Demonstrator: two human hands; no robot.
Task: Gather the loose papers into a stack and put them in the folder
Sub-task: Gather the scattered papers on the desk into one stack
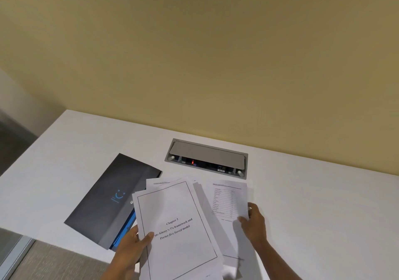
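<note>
A loose bundle of white printed papers (179,225) is raised over the near edge of the white table; its top sheet is a bordered title page reading "Chapter 3". My left hand (132,246) grips the bundle's left edge, thumb on top. My right hand (252,221) pinches the right edge of a sheet with a printed table (228,197), which partly overlaps the bundle. The dark grey folder (108,197), with a blue logo and blue inner edge, lies shut on the table to the left, its right side partly under the papers.
A recessed grey power socket box (207,159) with its lid raised sits in the table (323,204) behind the papers. A yellow wall rises behind the table. The table's left edge drops to a carpeted floor (54,262).
</note>
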